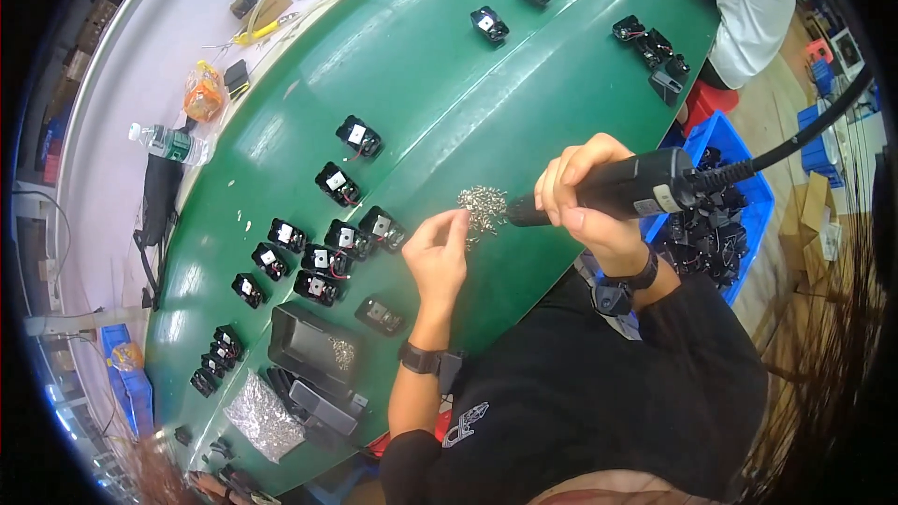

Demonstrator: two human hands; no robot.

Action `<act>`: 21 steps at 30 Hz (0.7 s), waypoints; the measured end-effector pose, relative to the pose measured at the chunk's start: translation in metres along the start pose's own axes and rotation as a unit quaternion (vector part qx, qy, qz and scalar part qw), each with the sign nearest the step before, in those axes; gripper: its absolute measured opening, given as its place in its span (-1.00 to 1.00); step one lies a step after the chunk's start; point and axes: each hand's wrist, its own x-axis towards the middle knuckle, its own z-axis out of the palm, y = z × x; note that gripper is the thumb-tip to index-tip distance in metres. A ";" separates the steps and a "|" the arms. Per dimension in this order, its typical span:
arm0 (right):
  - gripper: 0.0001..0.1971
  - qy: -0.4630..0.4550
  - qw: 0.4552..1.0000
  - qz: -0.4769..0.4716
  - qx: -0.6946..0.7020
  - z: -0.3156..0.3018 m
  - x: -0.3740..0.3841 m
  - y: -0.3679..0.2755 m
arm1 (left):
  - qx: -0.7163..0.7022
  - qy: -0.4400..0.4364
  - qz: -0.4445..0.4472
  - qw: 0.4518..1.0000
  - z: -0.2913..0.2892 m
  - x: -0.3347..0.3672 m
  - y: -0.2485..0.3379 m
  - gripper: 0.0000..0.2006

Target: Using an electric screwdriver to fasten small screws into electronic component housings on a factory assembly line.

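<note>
My right hand (603, 232) is wrapped round a black electric screwdriver (636, 183), held almost level, its cable running off to the upper right. The driver's tip end points left, at a loose pile of small silver screws (485, 206) on the green table. At the left edge of that pile, my left hand (438, 254) has thumb and fingertips pressed together; whatever they pinch is too small to make out. Left of this hand stand several open black plastic housings (348, 238) with wires and white parts inside. A dark flat piece (379, 315) lies just below them.
Nearby are a black tray (290, 337) with some screws and a clear bag of screws (265, 416). A blue crate (756, 224) of black parts stands at right. More housings (488, 24) line the far table (421, 56); a person in a white shirt (753, 5) sits there.
</note>
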 end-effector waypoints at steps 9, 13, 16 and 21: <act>-0.70 -0.002 0.998 -0.049 0.044 0.019 0.013 0.022 | -0.201 0.014 -0.134 0.970 -0.007 0.003 -0.002 -0.83; -0.69 0.012 0.995 -0.068 0.074 0.021 0.015 0.027 | -0.371 -0.054 -0.247 0.894 -0.012 0.003 0.017 -0.76; -0.67 0.006 0.992 -0.074 0.098 0.021 0.017 0.029 | -0.430 -0.069 -0.244 0.866 -0.012 0.001 0.016 -0.76; -0.69 0.039 0.992 -0.062 0.107 0.019 0.022 0.021 | -0.543 -0.024 -0.267 0.796 -0.003 -0.001 0.020 -0.82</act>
